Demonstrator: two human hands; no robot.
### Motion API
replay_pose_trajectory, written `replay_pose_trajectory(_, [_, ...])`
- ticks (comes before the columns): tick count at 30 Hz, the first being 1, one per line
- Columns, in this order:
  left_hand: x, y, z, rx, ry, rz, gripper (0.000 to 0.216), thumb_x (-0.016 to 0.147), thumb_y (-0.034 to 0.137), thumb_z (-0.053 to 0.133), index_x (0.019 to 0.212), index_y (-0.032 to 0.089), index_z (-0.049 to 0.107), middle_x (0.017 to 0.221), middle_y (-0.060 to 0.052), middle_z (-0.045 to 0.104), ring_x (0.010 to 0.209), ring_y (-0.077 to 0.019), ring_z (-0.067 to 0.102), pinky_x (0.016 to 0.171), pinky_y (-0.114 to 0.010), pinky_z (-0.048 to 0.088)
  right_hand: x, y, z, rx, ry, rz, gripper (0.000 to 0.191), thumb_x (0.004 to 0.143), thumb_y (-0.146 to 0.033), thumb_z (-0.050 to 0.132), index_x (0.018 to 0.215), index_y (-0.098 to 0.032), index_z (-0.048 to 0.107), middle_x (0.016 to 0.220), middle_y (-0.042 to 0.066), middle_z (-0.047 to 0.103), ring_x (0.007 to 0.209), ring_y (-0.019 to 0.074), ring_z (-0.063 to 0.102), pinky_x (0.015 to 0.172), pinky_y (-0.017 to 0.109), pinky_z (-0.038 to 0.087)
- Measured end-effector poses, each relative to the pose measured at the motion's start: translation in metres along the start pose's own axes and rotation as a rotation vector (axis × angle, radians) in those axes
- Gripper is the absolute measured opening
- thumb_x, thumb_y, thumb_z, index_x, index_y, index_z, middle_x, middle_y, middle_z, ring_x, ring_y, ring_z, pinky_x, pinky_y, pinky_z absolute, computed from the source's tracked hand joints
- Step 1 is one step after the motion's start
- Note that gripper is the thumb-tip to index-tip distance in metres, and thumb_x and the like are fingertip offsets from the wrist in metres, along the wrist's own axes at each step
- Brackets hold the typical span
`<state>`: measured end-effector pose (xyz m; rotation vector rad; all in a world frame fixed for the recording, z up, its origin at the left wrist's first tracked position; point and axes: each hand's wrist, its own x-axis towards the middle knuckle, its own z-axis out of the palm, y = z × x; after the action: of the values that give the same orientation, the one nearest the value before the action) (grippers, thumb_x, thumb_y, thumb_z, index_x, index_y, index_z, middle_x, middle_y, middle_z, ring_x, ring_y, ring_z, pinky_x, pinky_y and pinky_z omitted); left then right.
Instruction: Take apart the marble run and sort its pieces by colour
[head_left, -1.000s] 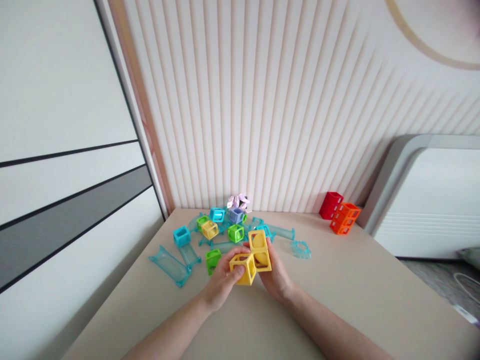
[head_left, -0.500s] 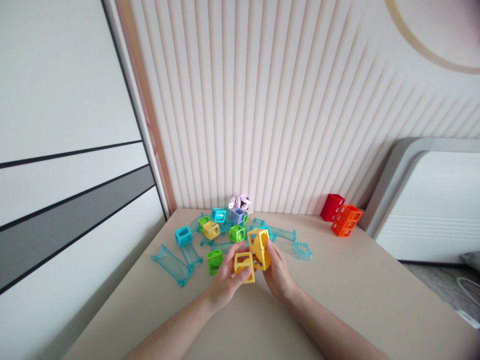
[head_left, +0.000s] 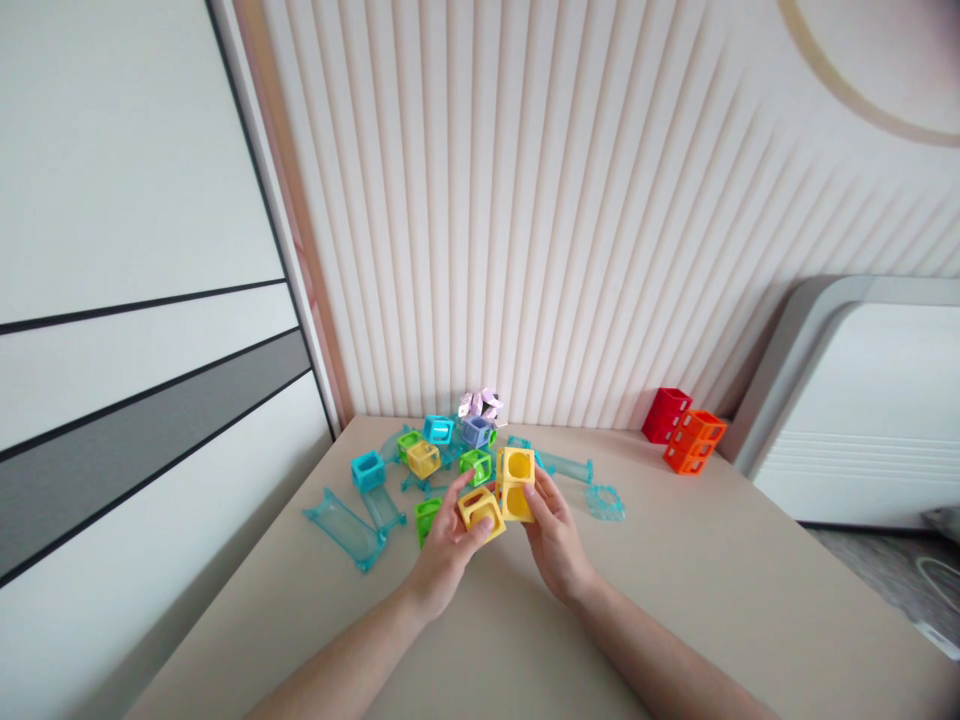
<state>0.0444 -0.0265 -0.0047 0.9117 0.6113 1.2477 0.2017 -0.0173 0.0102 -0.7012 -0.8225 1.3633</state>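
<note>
My left hand (head_left: 444,558) grips a single yellow hollow cube (head_left: 481,511), tilted, just above the beige table (head_left: 675,590). My right hand (head_left: 553,540) holds a taller yellow piece of two joined cubes (head_left: 516,484), upright, its round holes facing me. The two yellow pieces touch or nearly touch along one edge between my hands. A green cube (head_left: 427,517) lies on the table right behind my left fingers.
Behind my hands lies a scatter of cubes: cyan (head_left: 367,470), yellow (head_left: 423,459), green (head_left: 475,465), blue (head_left: 474,431). Clear teal track pieces (head_left: 343,529) lie left. A red and orange block stack (head_left: 686,431) stands far right by the ribbed wall.
Both hands lifted the yellow pieces slightly and turned them. The double piece now stands upright with its holes toward me, and the single cube has tilted beside it.
</note>
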Motion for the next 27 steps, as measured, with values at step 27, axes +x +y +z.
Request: replay_pose_trajectory(27, [-0.0012, 0.0021, 0.0001, 0.003, -0.012, 0.003, 0.072, 0.081, 0.036, 0.081, 0.143, 0.03, 0.046, 0.128, -0.009, 0.069, 0.119, -0.0265, 0.064, 0.104, -0.041, 0.046, 0.0002, 0.0039, -0.0011, -0.106, -0.067, -0.118, 0.051, 0.077, -0.043, 0.083, 0.125, -0.031, 0.068, 0.132, 0.005, 0.067, 0.122, 0.0296, 0.058, 0.107, 0.044, 0.043])
